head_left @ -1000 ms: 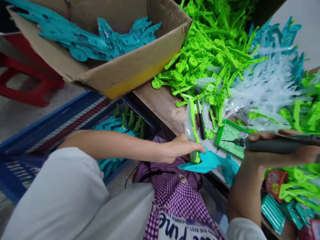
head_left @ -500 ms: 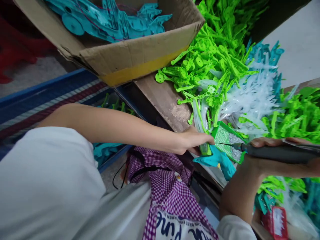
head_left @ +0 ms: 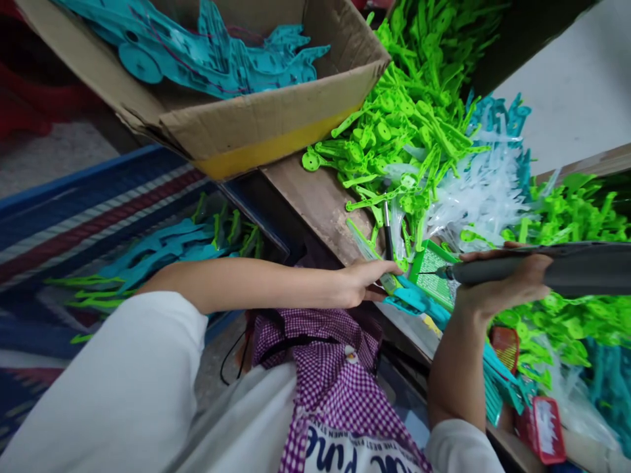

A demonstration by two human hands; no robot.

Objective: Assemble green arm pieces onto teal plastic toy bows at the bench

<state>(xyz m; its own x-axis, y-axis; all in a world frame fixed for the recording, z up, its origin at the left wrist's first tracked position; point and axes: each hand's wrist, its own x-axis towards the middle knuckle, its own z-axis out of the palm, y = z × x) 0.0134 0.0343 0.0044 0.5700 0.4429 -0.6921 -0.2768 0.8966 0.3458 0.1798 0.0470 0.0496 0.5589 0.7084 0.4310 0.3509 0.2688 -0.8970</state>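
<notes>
My left hand is closed on a teal plastic part with a green and clear piece at its end, held low over the bench edge. My right hand wraps round a dark grey power screwdriver, whose thin bit points left toward my left hand, apart from the teal part as far as I can see. Behind the bit lies a green tray of small silvery pieces. A black-handled tool rests on the bench just beyond my left hand.
A cardboard box at the upper left holds teal parts. Bright green parts and translucent pieces are heaped across the bench. A red container stands at the lower right. More teal parts lie on the striped surface at left.
The teal part has turned in my left hand and lies flatter. My right hand and the screwdriver have moved slightly up and left. The view has shifted, showing more of the striped surface.
</notes>
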